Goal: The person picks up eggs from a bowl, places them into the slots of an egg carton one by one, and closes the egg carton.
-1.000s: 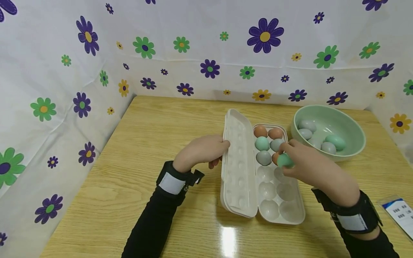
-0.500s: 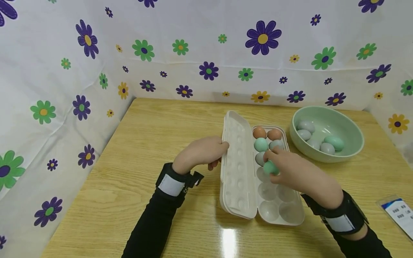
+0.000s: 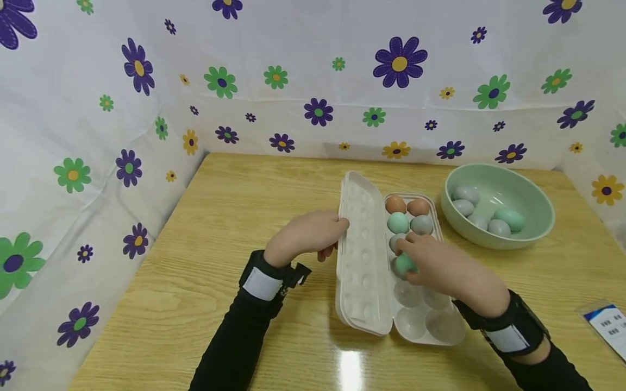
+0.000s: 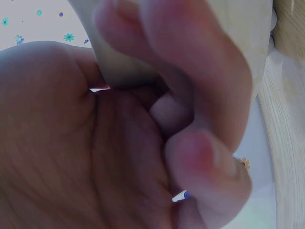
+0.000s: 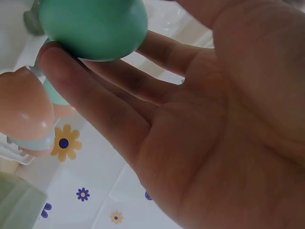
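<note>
A cream egg carton (image 3: 455, 334) stands with its lid (image 3: 359, 271) folded up on the left. My left hand (image 3: 310, 231) pinches the lid's left edge, thumb on the inner face and fingers behind it. With its fingertips, my right hand (image 3: 445, 266) grips a green egg (image 3: 405, 265) at the fourth cup of the left column. In the right wrist view the egg (image 5: 95, 28) sits between thumb and fingers. Behind it, the carton's far cups hold two brown eggs (image 3: 395, 204), a light green egg (image 3: 398, 222) and grey eggs (image 3: 421, 224). The hand partly covers the third row.
A pale green bowl (image 3: 533, 212) at the back right contains several grey eggs (image 3: 465, 194) and a green egg (image 3: 510, 219). A printed card (image 3: 608, 326) lies at the right table edge. Flowered cloth (image 3: 293, 65) hangs behind the wooden table (image 3: 235, 206).
My right hand has carried the green egg left and down, from over the right column into the left column's fourth cup. My left hand has stayed on the lid.
</note>
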Demonstrator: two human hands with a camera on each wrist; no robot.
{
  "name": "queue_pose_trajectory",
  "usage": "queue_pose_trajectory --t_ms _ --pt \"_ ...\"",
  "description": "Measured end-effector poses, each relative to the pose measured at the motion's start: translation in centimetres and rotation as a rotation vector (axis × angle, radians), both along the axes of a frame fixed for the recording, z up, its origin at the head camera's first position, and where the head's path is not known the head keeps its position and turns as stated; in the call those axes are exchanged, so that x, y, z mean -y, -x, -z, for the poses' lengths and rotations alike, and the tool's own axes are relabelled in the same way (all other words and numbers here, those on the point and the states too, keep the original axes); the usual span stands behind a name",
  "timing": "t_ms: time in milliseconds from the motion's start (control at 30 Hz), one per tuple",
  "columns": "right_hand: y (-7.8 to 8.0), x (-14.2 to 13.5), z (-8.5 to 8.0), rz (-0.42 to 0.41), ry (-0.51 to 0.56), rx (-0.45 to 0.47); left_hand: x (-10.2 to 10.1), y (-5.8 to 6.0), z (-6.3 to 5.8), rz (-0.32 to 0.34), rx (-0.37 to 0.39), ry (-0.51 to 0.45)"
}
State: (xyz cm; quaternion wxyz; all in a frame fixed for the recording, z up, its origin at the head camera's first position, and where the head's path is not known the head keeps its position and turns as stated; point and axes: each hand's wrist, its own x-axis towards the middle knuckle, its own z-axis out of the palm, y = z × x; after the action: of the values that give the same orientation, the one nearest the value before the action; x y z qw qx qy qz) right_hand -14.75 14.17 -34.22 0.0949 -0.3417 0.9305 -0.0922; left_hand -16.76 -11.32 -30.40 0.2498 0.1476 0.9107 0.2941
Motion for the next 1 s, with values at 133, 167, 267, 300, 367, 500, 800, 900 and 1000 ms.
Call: queue_pose_trajectory --t_ms 133,167,267,300,367,500,800,900,1000 --pt "-0.01 0.16 0.31 -0.006 -0.033 -0.010 0.05 0.12 0.12 -0.002 -0.002 -0.009" --pt "-0.05 0.17 0.36 -0.009 -0.036 -0.009 0.06 0.12 0.10 -0.001 -0.003 -0.009" --pt "-0.21 0.19 0.44 -0.010 -0.038 0.002 0.08 0.12 0.09 0.007 -0.005 -0.008" --pt "-0.24 0.19 0.46 -0.012 -0.036 0.007 0.08 0.13 0.13 0.010 -0.006 -0.004" --pt "-0.29 0.19 0.53 -0.016 -0.035 0.018 0.09 0.11 0.17 0.015 -0.004 -0.001" --pt "-0.25 0.26 0.69 -0.027 -0.030 0.022 0.19 0.10 0.16 0.013 -0.003 0.005" --pt "-0.35 0.28 0.89 -0.020 -0.024 0.036 0.11 0.07 0.12 0.014 -0.001 -0.003" --pt "-0.43 0.34 0.86 -0.011 -0.023 0.048 0.06 0.06 0.15 0.013 -0.001 -0.004" --pt "-0.48 0.35 0.84 -0.001 -0.025 0.048 0.03 0.07 0.20 0.008 -0.002 -0.005"
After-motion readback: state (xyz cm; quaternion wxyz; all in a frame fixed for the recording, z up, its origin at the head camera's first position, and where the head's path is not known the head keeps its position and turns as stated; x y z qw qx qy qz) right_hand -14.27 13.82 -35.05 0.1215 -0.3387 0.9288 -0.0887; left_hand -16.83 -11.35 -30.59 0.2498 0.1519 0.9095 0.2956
